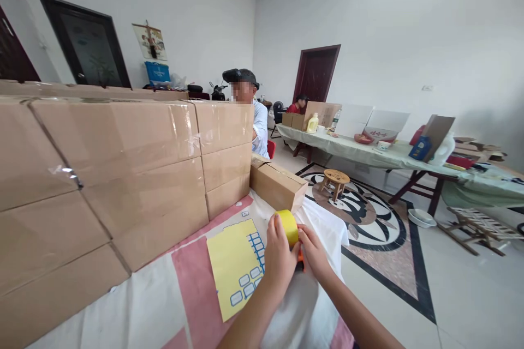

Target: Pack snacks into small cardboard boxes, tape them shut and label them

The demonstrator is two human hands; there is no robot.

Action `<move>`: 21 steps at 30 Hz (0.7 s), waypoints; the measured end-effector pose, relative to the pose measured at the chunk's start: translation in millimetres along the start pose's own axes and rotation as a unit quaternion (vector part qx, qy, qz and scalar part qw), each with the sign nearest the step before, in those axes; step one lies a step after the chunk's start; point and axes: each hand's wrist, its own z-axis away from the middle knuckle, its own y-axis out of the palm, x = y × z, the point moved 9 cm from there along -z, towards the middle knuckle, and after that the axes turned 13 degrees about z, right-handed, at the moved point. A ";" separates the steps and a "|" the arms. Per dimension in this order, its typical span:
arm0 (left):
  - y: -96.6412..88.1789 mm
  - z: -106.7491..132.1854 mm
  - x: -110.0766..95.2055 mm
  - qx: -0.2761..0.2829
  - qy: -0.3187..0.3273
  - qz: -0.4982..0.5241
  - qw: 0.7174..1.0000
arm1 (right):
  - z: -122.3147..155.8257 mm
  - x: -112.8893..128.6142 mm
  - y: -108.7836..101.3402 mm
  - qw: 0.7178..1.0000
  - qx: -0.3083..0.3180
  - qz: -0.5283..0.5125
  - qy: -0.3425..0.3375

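Observation:
A roll of yellow tape [289,226] is held up between both hands over the near right part of the cloth-covered table. My left hand [279,253] is closed around its left side, fingers wrapped over it. On the other side, the fingers of my right hand [314,255] are curled against the roll's right edge. An orange and black part [302,260], perhaps of a tape dispenser, shows between the hands; most of it is hidden. Left of my hands lies a yellow sheet [229,267] with several blue-edged white labels [244,280], some partly covered by my left arm.
Stacked, taped cardboard boxes [139,174] wall the table's left side. Another carton [280,182] stands beyond my hands. Behind it a person [259,125] sits. To the right are a wooden stool [334,180] and a long table [347,144] bearing bottles, bowls and cartons; another person sits far back.

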 end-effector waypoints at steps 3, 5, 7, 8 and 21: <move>2.7 -2.2 -1.3 0.039 0.008 -0.007 0.999 | 12.2 14.0 5.4 1.000 0.015 -0.011 -0.010; 0.7 -5.0 -1.2 0.074 0.016 -0.002 0.997 | 9.9 21.2 7.8 1.000 0.006 0.028 -0.002; -8.4 -9.9 -0.5 0.107 0.029 0.011 0.994 | 4.7 28.6 9.5 0.997 -0.007 0.071 -0.004; -17.0 -13.5 -0.2 0.119 0.037 0.016 0.992 | 1.8 32.9 10.4 0.995 -0.012 0.094 -0.011; -238.9 -61.2 -24.1 -0.099 0.050 -0.004 0.994 | -73.8 45.7 18.8 0.975 0.070 0.193 -0.090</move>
